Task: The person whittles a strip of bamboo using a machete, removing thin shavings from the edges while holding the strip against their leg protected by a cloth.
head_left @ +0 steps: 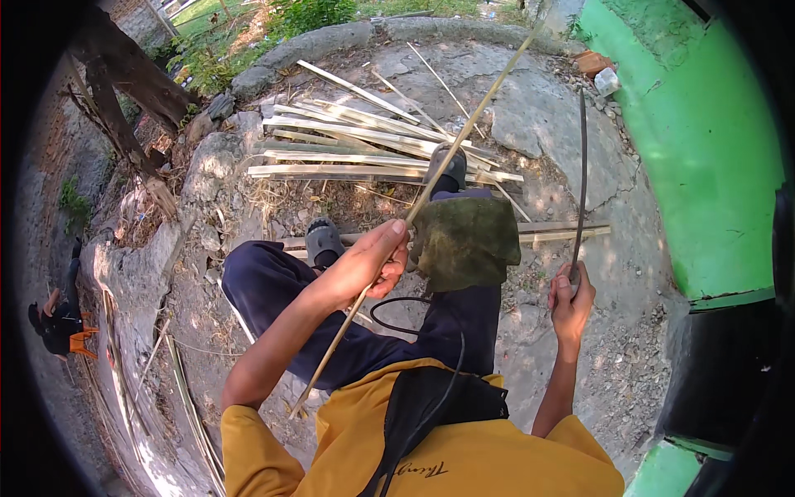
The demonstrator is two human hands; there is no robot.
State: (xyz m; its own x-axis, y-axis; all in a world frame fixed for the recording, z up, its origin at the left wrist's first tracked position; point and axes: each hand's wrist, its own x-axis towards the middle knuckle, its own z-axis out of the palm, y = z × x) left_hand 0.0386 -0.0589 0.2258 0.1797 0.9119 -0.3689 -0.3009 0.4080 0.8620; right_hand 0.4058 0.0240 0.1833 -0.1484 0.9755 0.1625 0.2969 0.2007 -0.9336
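My left hand (374, 263) is closed round a long, thin bamboo strip (474, 124). The strip slants from beside my left forearm up to the far right, passing just left of a dark green-brown cloth (468, 240) draped over my right knee. Off to the right, my right hand (571, 300) grips a long knife (582, 178) with a narrow dark blade pointing away from me. The blade stands apart from the strip; the knife's handle is mostly hidden in my fist.
Split bamboo pieces (356, 132) lie heaped beyond my feet, with more slats (563, 232) nearer. A green wall (704, 157) borders the right side. Tree trunks (124, 74) stand at the left. Another person (62, 323) is at far left, near long poles (195, 414).
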